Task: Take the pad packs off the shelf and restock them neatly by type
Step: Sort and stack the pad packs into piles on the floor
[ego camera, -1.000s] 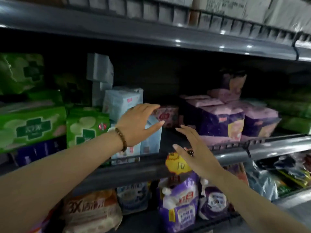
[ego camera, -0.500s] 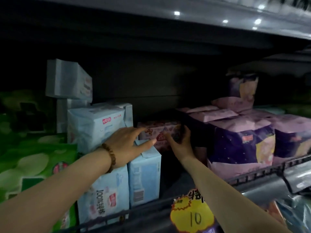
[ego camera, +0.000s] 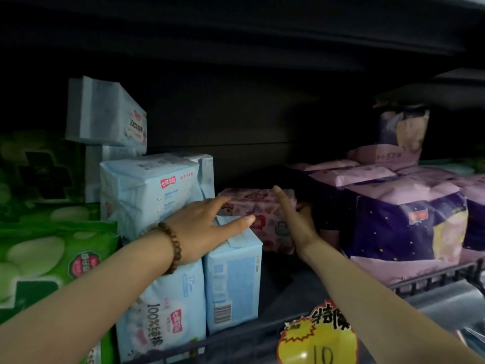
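Reaching deep into a dim store shelf [ego camera: 231, 342], a person closes on one pink patterned pack [ego camera: 258, 206] from both sides. At far left lie green packs [ego camera: 52, 258]. Just beside them light blue packs [ego camera: 149, 190] sit stacked, another perched askew behind and above, and a tall blue pack [ego camera: 233, 279] stands upright at the front rail. The left hand [ego camera: 207, 227], a bead bracelet [ego camera: 173, 248] at its wrist, passes over that tall pack with fingers straight and spread and the thumb out across the pack's top. Its fingertips are at the pink pack's left end; whether they press it cannot be told in the gloom. The pink pack lies on its side toward the back of the shelf, in the gap between the blue stock and the purple packs [ego camera: 409, 219]. The right hand [ego camera: 295, 219] takes its right end, thumb laid along the front and fingers curled round behind. Purple packs crowd the right of the shelf, several piled loosely on top, and a yellow price tag [ego camera: 317, 337] hangs at the rail below. The risk appears to lie in the lift-out. The left wrist rides low over the tall blue pack and could tip it forward over the rail. The slick wrapper could slide from a grip that is firm on one end only. A careless pull to the right could bring down the loose purple pile.
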A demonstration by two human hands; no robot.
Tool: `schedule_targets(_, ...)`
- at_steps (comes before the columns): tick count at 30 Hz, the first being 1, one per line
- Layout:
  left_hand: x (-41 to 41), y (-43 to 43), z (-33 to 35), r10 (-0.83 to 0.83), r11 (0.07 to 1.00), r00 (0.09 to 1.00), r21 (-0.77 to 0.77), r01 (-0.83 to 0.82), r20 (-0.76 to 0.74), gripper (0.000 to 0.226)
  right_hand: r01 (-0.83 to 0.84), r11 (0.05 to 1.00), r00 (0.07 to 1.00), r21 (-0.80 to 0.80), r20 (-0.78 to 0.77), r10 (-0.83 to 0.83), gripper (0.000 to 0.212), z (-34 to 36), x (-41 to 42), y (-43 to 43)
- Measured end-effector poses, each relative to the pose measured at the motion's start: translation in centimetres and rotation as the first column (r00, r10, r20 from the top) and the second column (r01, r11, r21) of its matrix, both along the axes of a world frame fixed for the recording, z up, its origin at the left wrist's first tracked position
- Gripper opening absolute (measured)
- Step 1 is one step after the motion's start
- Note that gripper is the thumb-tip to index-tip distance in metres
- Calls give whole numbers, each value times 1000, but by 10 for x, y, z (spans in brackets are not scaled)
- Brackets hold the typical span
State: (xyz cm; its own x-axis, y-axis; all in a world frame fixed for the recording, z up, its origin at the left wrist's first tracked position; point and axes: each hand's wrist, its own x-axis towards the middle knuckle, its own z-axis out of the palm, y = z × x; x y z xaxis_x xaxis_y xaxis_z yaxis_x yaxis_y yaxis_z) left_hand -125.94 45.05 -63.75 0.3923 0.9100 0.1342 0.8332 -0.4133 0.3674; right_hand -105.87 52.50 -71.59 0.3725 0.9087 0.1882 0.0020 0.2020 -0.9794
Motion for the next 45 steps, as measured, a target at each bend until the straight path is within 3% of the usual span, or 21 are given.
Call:
schedule_targets(2, 0, 0, 0, -12, 1000, 1000, 6, 12, 27, 77, -14, 1000, 999, -17, 36, 15, 113, 2, 0, -7)
schedule_targets(4, -1, 1, 0, -11, 1000, 999, 2, 11, 43, 73, -45, 999, 989, -25, 136, 48, 107, 3, 4, -14)
schedule_targets(7, -1, 3, -1, 1, 1000, 1000, -14, 0, 25, 76, -136, 991, 942, -23, 307, 136, 126, 1, 9, -21)
schedule_targets(10, -2, 6, -2, 12, 1000, 999, -16, -11, 46, 82, -130, 990, 916, 51, 388, 100, 109, 6, 7, -40)
schedule_targets(14, -2, 5, -2, -6, 999, 994, 51, 1, 108, 83, -27, 968, 835, 251, 538, -117, 85, 30, 11, -83)
schedule_targets(18, 3, -14, 12, -23, 993, 988, 117, 5, 153, 90, 100, 918, 864, 383, 425, -271, 83, 72, 21, -142)
schedule_targets(20, 14, -29, 27, -48, 997, 938, 72, 25, 342, 97, 103, 924, 934, 369, 283, -217, 84, 92, 27, -180)
schedule_targets(22, 31, -52, 41, -129, 979, 805, -55, 197, 580, 91, 48, 945, 991, 323, 105, -86, 92, 102, 38, -215)
schedule_targets(25, 53, -105, 47, -123, 864, 646, -239, 443, 754, 56, -6, 988, 995, 157, -94, 21, 106, 92, 55, -262)
schedule_targets(28, 55, -152, 18, -99, 800, 632, -316, 510, 769, 26, -91, 996, 991, -14, -104, 89, 79, 68, 62, -306)
schedule_targets(30, 49, -181, -14, -25, 775, 597, -362, 518, 802, 21, -151, 980, 983, -131, -128, 134, 59, 46, 60, -331)
schedule_targets(33, 44, -208, -69, 121, 732, 574, -463, 499, 810, 34, -155, 932, 983, -329, -147, 112, 36, 4, 55, -352)
schedule_targets(35, 37, -225, -113, 222, 695, 609, -562, 448, 761, 41, -197, 862, 979, -468, -147, 144, 41, -33, 48, -366)
schedule_targets(37, 29, -241, -159, 303, 626, 686, -681, 380, 662, 67, -230, 784, 972, -576, -182, 151, 45, -71, 42, -381)
schedule_targets(40, 12, -271, -224, 302, 404, 854, -868, 287, 423, 80, -194, 694, 981, -694, -160, 114, 30, -123, 31, -401)
schedule_targets(43, 4, -297, -283, 335, 161, 908, -965, 208, 251, 91, -271, 575, 962, -772, -242, 128, 30, -172, 25, -427)
schedule_targets(45, 3, -316, -314, 406, 49, 895, -983, 179, 184, 79, -342, 488, 939, -803, -302, 161, 33, -206, 28, -440)
